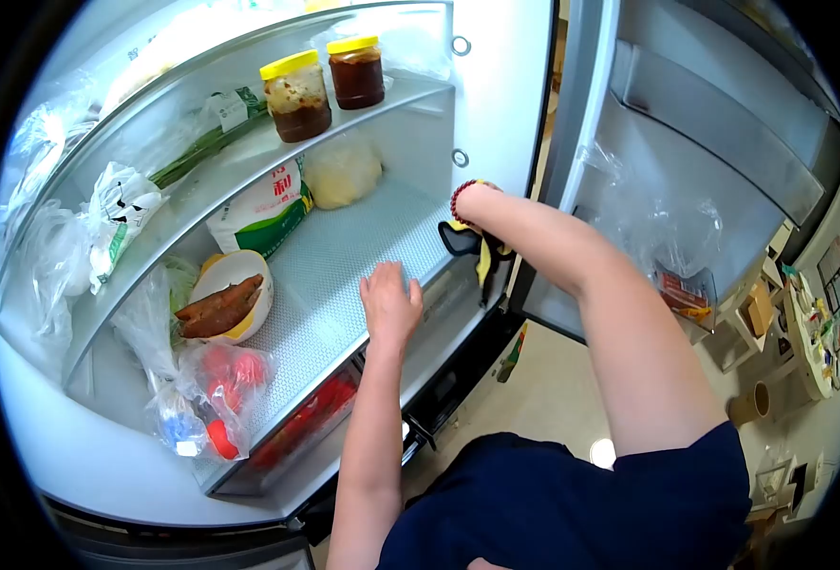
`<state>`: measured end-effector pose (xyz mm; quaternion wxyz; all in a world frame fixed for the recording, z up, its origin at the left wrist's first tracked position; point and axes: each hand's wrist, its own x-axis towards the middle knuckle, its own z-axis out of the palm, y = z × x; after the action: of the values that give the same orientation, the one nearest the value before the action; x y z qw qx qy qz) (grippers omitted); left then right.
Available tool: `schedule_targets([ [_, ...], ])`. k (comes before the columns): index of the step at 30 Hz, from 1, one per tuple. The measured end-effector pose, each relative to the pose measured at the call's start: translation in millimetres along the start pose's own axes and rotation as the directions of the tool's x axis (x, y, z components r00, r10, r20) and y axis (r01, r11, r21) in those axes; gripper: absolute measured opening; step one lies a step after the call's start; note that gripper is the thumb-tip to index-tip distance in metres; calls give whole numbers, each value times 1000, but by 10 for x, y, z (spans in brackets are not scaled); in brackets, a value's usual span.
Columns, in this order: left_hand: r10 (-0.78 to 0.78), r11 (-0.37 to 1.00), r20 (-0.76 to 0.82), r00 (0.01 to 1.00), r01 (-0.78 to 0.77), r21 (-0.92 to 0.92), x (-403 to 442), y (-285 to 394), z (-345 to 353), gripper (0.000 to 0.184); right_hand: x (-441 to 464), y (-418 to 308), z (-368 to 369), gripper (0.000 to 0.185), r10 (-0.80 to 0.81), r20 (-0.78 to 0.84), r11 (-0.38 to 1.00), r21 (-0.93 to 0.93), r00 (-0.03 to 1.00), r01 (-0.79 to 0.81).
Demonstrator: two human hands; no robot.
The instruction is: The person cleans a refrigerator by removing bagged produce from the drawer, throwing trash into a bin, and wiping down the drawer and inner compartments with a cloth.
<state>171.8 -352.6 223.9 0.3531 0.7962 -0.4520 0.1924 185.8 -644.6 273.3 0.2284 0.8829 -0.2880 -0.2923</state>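
Observation:
My left hand (391, 300) lies at the front edge of the fridge's glass shelf (363, 228), fingers stretched out and holding nothing. Farther right, my right hand (478, 201), with a red bead bracelet at the wrist, is bent down over a black-and-yellow cloth-like item (481, 249). It hangs by the shelf's right front corner, and the fingers gripping it are mostly hidden. To the left on that shelf are a bowl (260, 309) of brown sweet potatoes (220, 309), a bag of red fruit or vegetables (225, 385), a green-and-white packet (266, 211) and a pale wrapped bundle (342, 171).
Two yellow-lidded jars (296, 100) and wrapped green stalks (206, 152) sit on the upper shelf. The fridge door (591, 133) stands wide at the right, with a bagged packet (686, 290) in its bin. Below the shelf is a drawer with red contents (311, 418).

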Motion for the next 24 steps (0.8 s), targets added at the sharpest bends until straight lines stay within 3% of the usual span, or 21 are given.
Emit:
schedule_targets([
  [1, -11, 1000, 3, 1000, 11, -2, -5, 10, -1, 39, -187, 126, -92, 22, -175, -153, 977, -146, 973, 153],
  [3, -33, 999, 16, 999, 33, -10, 10, 58, 3, 39, -959, 62, -660, 17, 44, -489, 992, 123, 871, 19],
  [4, -47, 999, 57, 997, 48, -10, 23, 104, -45, 39, -924, 75, -651, 17, -10, -677, 999, 21, 736, 33],
  [6, -17, 1000, 43, 999, 16, 16, -1, 85, 2, 40, -775, 127, -585, 19, -162, -920, 984, -177, 356, -9],
  [7, -2, 1000, 32, 999, 1, 30, 7, 71, 25, 41, -402, 99, -379, 22, -115, -918, 992, -125, 380, -1],
  [9, -19, 998, 37, 999, 16, 60, 36, 78, 44, 41, -51, 33, 9, 21, -166, -903, 968, -226, 396, -110],
  [11, -45, 997, 44, 998, 42, 65, -9, 85, 34, 42, -107, -245, 144, 23, 31, -882, 998, 53, 471, 33],
  [13, -63, 997, 22, 998, 62, 44, 27, 101, 19, 42, -87, -474, 96, 24, 246, -790, 902, 399, 562, 166],
  [14, -60, 998, 3, 998, 60, -8, 29, 107, 0, 43, -63, -502, 25, 25, 276, -763, 868, 458, 585, 189],
  [17, -58, 984, -113, 992, 38, -173, 55, 117, -52, 45, 202, -594, -165, 23, 155, -774, 775, 481, 614, 410],
  [18, -67, 972, -186, 980, 22, -235, 71, 103, -57, 46, 170, -753, -289, 22, 44, -816, 721, 424, 576, 547],
  [19, -83, 955, -251, 964, 5, -296, 66, 100, -70, 48, 54, -975, -388, 21, -65, -851, 646, 363, 522, 671],
  [21, -139, 911, -379, 915, -32, -412, 44, 64, -154, 49, -482, -1346, -407, 29, -119, -944, 291, 262, 307, 920],
  [23, -331, 703, -401, 854, -61, -709, -44, -99, -104, 41, -1027, -1498, -330, 26, -223, -946, 132, 209, 234, 969],
  [24, -317, 741, -418, 851, -52, -669, -122, -43, -237, 39, -1257, -1505, -234, 26, -290, -900, 134, 297, 324, 945],
])
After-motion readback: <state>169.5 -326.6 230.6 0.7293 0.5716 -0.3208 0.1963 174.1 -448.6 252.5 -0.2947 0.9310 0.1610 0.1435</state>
